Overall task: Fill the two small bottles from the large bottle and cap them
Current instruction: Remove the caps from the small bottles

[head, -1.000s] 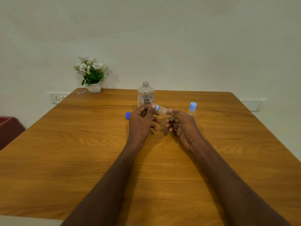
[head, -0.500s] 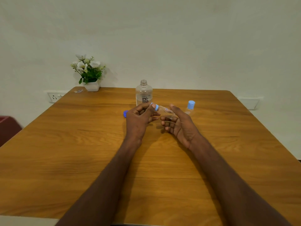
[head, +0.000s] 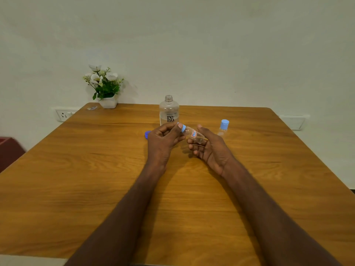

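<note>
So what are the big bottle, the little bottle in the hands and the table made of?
Big bottle: clear and glossy, so you see the wall through it; plastic or glass, I can't tell which. Little bottle: clear too, probably thin plastic, with an opaque light blue cap that looks like matte plastic. Table: warm brown with visible grain and a soft sheen; wood or wood-look laminate.

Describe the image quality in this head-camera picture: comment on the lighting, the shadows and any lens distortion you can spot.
Head view: soft, even light; the wooden table shows gentle sheen, no harsh glare. Faint shadows lie under both hands, left hand and right hand. The flower pot casts a pale shadow on the wall. Wide-angle distortion stretches the forearms and splays the table's edges. Focus is reasonably sharp.
</note>
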A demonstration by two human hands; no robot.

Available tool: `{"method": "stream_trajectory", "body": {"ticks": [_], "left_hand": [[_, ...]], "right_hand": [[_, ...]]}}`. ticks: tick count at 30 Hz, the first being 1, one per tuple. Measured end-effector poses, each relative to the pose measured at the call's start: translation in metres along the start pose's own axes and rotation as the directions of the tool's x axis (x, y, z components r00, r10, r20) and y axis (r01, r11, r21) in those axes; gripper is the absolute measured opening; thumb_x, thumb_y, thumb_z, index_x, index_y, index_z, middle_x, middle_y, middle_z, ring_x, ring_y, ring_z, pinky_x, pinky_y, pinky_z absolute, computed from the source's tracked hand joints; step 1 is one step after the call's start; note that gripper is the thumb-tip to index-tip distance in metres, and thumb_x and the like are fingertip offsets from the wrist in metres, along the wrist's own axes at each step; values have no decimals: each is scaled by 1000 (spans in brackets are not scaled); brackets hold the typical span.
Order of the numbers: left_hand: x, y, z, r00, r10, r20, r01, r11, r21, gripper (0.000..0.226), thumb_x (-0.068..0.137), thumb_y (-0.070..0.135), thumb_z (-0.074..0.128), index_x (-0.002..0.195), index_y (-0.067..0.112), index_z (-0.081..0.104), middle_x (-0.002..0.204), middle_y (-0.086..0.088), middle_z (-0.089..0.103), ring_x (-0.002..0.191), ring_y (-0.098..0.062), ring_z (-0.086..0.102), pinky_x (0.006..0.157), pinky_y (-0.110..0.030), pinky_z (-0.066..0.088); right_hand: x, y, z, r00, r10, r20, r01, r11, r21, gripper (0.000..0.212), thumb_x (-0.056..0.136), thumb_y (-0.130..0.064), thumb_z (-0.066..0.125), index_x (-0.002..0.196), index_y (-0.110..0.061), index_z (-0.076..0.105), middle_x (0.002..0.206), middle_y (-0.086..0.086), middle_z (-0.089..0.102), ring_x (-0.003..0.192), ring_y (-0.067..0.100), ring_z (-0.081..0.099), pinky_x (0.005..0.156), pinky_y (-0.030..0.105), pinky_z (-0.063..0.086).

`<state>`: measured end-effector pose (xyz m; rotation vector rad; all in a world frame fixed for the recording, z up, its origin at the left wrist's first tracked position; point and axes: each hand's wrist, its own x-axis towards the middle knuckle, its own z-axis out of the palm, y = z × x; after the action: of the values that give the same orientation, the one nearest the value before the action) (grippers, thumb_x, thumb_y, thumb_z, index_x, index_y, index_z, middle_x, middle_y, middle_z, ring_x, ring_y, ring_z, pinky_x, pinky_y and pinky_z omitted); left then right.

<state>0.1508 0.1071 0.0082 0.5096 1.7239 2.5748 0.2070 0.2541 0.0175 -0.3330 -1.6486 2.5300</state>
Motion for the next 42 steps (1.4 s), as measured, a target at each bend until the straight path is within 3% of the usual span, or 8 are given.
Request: {"method": "stream_trajectory", "body": {"ticks": [5,10,17,22,28,33,39,42], "left_hand": [[1,-1,0,1000,-3,8,3,1000,-19,21,95,14,75,112,1,76,103,-16,79,101,-33,77,82,-29,63],[2,-3,0,1000,1,20,-1,1000,-28,21,95,14,75,111,0,77,103,-15,79,101,-30,77,82,-27,62],[2,-3,-1,1000,2,6,-2,1000,10,24,94,13,76,113,-1,76,106,-15,79,101,-29,78,87,-35,64],[2,-3,-2,1000,-9,-12,9,1000,12,25,94,15,76,114,0,76,105,-11,80,104,-29,77,90,-35,63],[3,-4,-2,1000,-17,-19,18,999,38,26,93,16,77,115,1,76,110,-14,79,107,-29,76,91,-37,63],[2,-4,-3,1000,-24,-6,24,1000,13,26,93,16,77,114,1,76,106,-11,80,106,-28,76,91,-34,63],[2,-4,-2,1000,-23,-7,23,999,36,25,93,17,77,114,3,77,106,-12,80,106,-28,76,91,-35,62],[2,-4,-3,1000,-28,-7,29,999,25,26,93,16,77,114,2,77,107,-14,79,107,-30,76,91,-35,62]], "right_hand": [[1,2,-2,999,-26,35,25,1000,17,17,96,-14,67,112,-8,65,94,14,72,75,17,67,58,28,53],[0,1,0,999,31,44,-30,999,-10,33,99,-40,64,114,-10,68,90,11,74,71,16,68,58,26,54],[1,2,-3,999,-19,47,18,1000,18,23,94,-16,69,117,-11,66,93,9,72,76,15,67,58,27,52],[1,2,-1,999,24,32,-23,1000,-2,31,96,-41,69,114,-15,69,97,11,75,75,15,68,62,29,51],[1,3,-2,999,-16,36,17,999,-35,25,96,-22,71,116,-8,66,95,10,72,79,16,66,60,29,50],[1,2,1,999,14,45,-12,998,-62,32,99,-37,66,116,-10,69,94,11,76,74,15,69,62,28,52],[1,3,-1,999,-22,44,22,1000,-17,23,97,-20,68,117,-8,66,93,11,71,76,16,65,60,29,48],[0,2,1,999,-5,45,6,1000,-25,27,99,-34,67,114,-11,67,95,10,73,75,15,67,62,29,49]]}}
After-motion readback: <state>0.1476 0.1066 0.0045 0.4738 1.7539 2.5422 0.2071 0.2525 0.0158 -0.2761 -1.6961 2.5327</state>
